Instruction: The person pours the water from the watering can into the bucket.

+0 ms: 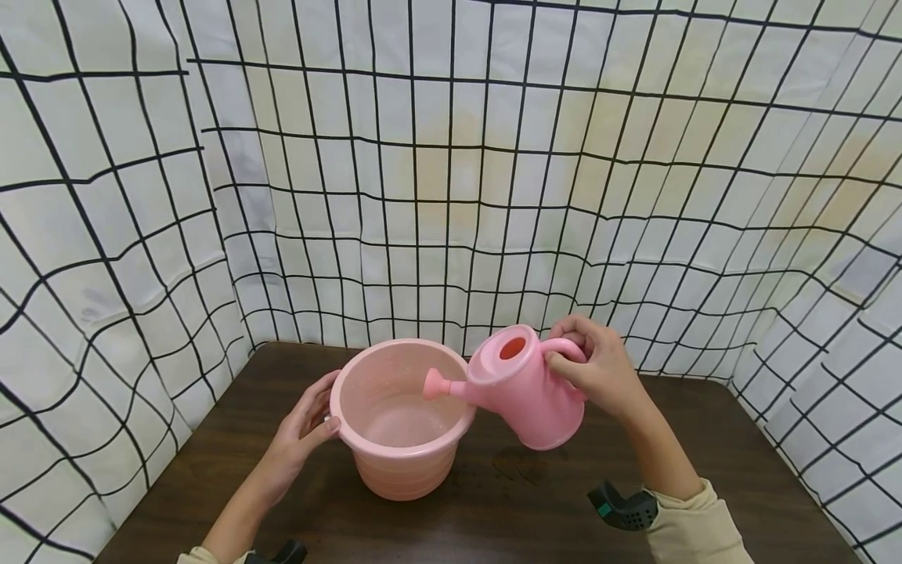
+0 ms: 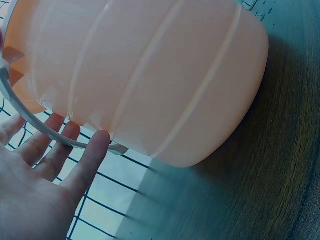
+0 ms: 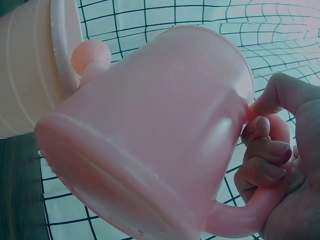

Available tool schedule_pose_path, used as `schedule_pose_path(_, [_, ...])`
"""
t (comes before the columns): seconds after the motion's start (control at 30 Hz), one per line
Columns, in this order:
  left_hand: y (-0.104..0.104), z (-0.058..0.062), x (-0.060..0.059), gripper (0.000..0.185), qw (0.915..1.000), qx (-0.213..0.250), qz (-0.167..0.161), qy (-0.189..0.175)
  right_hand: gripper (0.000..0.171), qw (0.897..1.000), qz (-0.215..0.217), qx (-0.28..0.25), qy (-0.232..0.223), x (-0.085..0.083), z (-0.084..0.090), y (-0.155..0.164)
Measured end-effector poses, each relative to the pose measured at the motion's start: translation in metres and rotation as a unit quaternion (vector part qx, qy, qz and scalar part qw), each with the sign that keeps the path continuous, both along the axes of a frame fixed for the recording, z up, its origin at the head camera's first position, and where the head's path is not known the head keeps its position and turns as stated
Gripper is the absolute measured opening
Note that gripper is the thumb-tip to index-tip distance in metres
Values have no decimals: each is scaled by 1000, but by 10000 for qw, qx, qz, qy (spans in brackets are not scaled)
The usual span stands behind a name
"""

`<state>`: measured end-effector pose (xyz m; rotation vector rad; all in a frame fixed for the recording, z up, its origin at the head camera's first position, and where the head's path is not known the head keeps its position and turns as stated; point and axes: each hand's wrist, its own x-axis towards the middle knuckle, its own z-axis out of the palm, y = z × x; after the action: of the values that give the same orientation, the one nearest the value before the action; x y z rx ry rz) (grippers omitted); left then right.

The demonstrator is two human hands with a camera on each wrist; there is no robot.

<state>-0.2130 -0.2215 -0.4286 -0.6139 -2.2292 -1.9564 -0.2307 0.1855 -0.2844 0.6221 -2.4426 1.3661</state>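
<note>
My right hand point(image 1: 590, 362) grips the loop handle of a pink watering can point(image 1: 539, 403), fingers curled round it in the right wrist view. The can is tilted to the left, its opening facing up. Its flared spout head point(image 1: 435, 384) reaches over the rim of a pink plastic bucket point(image 1: 402, 478). Inside, the bucket looks pale, and no stream shows from the spout. My left hand point(image 1: 299, 427) rests against the bucket's left side, thumb near the rim. In the left wrist view its extended fingers touch the wall behind the bucket's thin carrying handle point(image 2: 42, 127).
The bucket stands on a dark brown wooden table point(image 1: 282, 501). Small wet marks point(image 1: 517, 466) lie on the wood below the can. A white curtain with black grid lines point(image 1: 437, 172) surrounds the table at the back and sides.
</note>
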Motion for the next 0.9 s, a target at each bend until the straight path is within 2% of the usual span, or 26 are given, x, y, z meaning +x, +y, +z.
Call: schedule_pose_path(0.9, [0,0,1,58,10000,-22,5,-28,13,10000,-25,-11,-28,1,0,-1])
